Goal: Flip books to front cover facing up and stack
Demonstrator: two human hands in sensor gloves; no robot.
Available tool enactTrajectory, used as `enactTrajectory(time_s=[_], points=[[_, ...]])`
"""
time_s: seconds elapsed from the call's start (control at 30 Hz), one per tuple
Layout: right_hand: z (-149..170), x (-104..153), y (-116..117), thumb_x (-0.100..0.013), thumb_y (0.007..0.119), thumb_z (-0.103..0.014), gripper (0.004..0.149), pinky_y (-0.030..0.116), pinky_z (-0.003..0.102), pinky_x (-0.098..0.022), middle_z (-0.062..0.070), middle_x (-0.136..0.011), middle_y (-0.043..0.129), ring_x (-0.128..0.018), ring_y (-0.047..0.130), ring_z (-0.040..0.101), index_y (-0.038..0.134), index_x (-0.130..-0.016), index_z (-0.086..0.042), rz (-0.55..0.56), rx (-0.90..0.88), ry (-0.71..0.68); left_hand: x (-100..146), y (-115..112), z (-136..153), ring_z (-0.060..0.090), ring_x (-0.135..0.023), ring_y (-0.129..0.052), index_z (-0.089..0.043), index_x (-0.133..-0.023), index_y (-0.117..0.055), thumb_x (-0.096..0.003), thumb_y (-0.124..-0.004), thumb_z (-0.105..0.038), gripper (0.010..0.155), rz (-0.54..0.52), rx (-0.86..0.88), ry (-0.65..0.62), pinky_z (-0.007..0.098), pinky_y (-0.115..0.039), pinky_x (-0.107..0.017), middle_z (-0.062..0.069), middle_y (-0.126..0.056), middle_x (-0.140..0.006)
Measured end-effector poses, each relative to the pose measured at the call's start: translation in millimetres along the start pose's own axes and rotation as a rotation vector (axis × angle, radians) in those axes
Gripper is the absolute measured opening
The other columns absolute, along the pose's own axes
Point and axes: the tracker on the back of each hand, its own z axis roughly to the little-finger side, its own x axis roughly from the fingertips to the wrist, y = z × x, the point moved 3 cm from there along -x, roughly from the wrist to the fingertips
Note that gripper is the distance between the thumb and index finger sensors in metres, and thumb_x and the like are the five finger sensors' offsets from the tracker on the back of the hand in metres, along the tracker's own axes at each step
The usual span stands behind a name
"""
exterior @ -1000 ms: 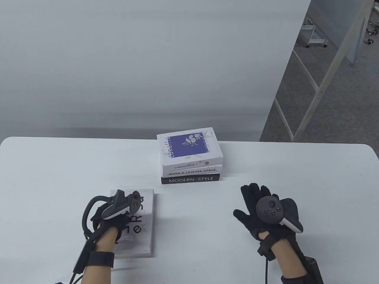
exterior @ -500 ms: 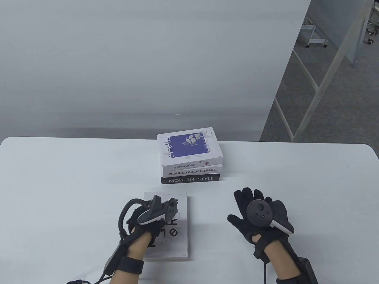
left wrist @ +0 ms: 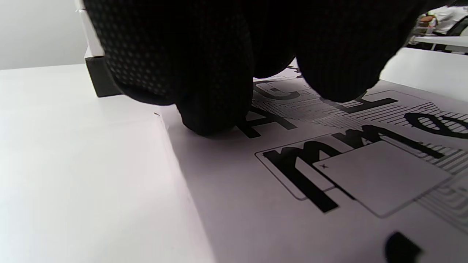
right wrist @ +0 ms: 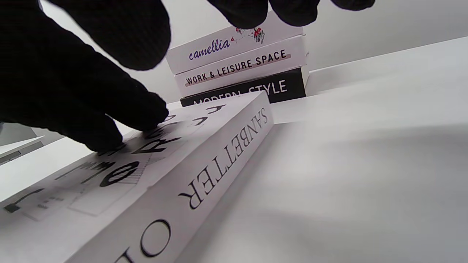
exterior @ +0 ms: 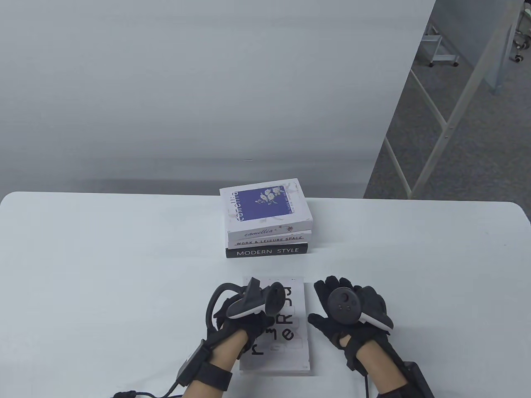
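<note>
A white book with big black lettering (exterior: pixel 298 331) lies flat near the table's front, cover up, its "SANBETTER" spine (right wrist: pixel 234 146) on the right. My left hand (exterior: pixel 259 321) rests on its cover, and its fingertips (left wrist: pixel 208 109) press on the cover near the left edge. My right hand (exterior: pixel 322 303) is open at the book's right edge, thumb (right wrist: pixel 142 113) touching the cover, fingers spread above. Behind it stands a stack of three books (exterior: pixel 265 207): "camellia" on top with its blue cover up, then "Work & Leisure Space" (right wrist: pixel 237 67), then the black "Modern Style".
The white table (exterior: pixel 103 257) stretches left and right of the books. A grey wall panel stands behind its far edge. Grey floor and white frame legs (exterior: pixel 448 124) show at the right.
My left hand has slid the white book rightward from the front left to in front of the stack. My right hand has moved left to the book's right edge.
</note>
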Motion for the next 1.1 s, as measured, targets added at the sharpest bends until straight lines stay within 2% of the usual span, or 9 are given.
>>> enactTrajectory(time_s=[0.17,0.23,0.33,0.43,0.5,0.57,0.67,0.8,1.1], points=[[-0.3,-3.1,12.6,-0.049,0.074,-0.051,0.077,0.049,0.074,-0.055,0.041,-0.101,0.043,-0.085,0.049,0.067,0.047,-0.103,-0.004,-0.03,-0.004,-0.006,9.2,1.3,2.2,0.013,-0.056,-0.105,-0.024,-0.093,-0.074,-0.0385,-0.084,-0.052,0.062,-0.007,-0.01,-0.026,0.03,-0.091,-0.043,0.006,-0.086,-0.086],[-0.6,-4.6,15.9,-0.049,0.073,-0.051,0.077,0.054,0.073,-0.054,0.041,-0.101,0.046,-0.084,0.054,0.066,0.048,-0.103,-0.003,-0.04,0.002,-0.006,18.0,2.3,10.5,0.025,-0.068,-0.102,-0.024,-0.096,-0.071,-0.0388,-0.084,-0.051,0.065,-0.007,-0.003,-0.008,0.038,-0.09,-0.047,0.007,-0.082,-0.091],[-0.8,-7.0,19.7,-0.049,0.072,-0.052,0.076,0.062,0.068,-0.054,0.039,-0.1,0.051,-0.083,0.061,0.063,0.049,-0.102,-0.004,-0.054,0.01,-0.008,32.1,0.8,26.5,0.03,-0.079,-0.096,-0.023,-0.099,-0.066,-0.039,-0.084,-0.053,0.069,-0.028,-0.053,0.021,0.04,-0.091,-0.048,0.006,-0.077,-0.096],[-0.9,-8.7,24.4,-0.049,0.071,-0.053,0.075,0.071,0.061,-0.052,0.037,-0.098,0.057,-0.08,0.072,0.058,0.049,-0.102,-0.004,-0.077,0.006,0.0,43.0,-9.2,46.9,0.031,-0.077,-0.097,-0.02,-0.101,-0.063,-0.0387,-0.084,-0.053,0.073,-0.063,0.039,0.058,0.039,-0.092,-0.047,0.009,-0.077,-0.096],[-0.5,-9.8,27.9,-0.049,0.071,-0.052,0.074,0.076,0.057,-0.051,0.036,-0.096,0.062,-0.077,0.078,0.055,0.05,-0.101,-0.003,-0.097,0.0,0.01,47.2,-19.1,60.9,0.03,-0.073,-0.1,-0.015,-0.101,-0.063,-0.0386,-0.084,-0.053,0.076,-0.078,0.173,0.08,0.037,-0.093,-0.045,0.013,-0.078,-0.094],[0.3,-11.2,30.8,-0.05,0.071,-0.051,0.074,0.08,0.053,-0.05,0.037,-0.093,0.065,-0.075,0.083,0.052,0.05,-0.1,0.0,-0.114,-0.008,0.023,47.4,-33.6,75.1,0.032,-0.072,-0.1,-0.011,-0.101,-0.061,-0.0388,-0.084,-0.053,0.079,-0.055,0.383,0.083,0.037,-0.093,-0.044,0.016,-0.079,-0.093],[0.1,-11.4,33.7,-0.05,0.07,-0.05,0.074,0.085,0.049,-0.048,0.038,-0.09,0.069,-0.072,0.089,0.049,0.05,-0.098,0.002,-0.125,-0.018,0.043,46.2,-47.1,86.1,0.036,-0.077,-0.096,-0.007,-0.103,-0.056,-0.0395,-0.084,-0.052,0.083,-0.011,0.537,0.088,0.036,-0.093,-0.045,0.019,-0.076,-0.095],[0.6,-13.4,39.5,-0.051,0.07,-0.048,0.072,0.09,0.044,-0.048,0.036,-0.088,0.072,-0.07,0.094,0.043,0.05,-0.097,0.003,-0.161,-0.054,0.059,42.2,-55.6,91.2,0.033,-0.071,-0.099,-0.005,-0.102,-0.058,-0.0401,-0.086,-0.048,0.08,-0.001,0.616,0.104,0.031,-0.096,-0.044,0.02,-0.079,-0.091],[2.7,-12.8,50.2,-0.053,0.068,-0.041,0.074,0.081,0.046,-0.056,0.042,-0.091,0.05,-0.077,0.075,0.047,0.033,-0.098,0.006,-0.244,-0.24,0.075,35.1,-65.2,83.2,0.027,-0.064,-0.102,-0.002,-0.1,-0.058,-0.0415,-0.086,-0.039,0.075,0.043,0.744,0.069,0.022,-0.099,-0.036,0.019,-0.084,-0.085]])
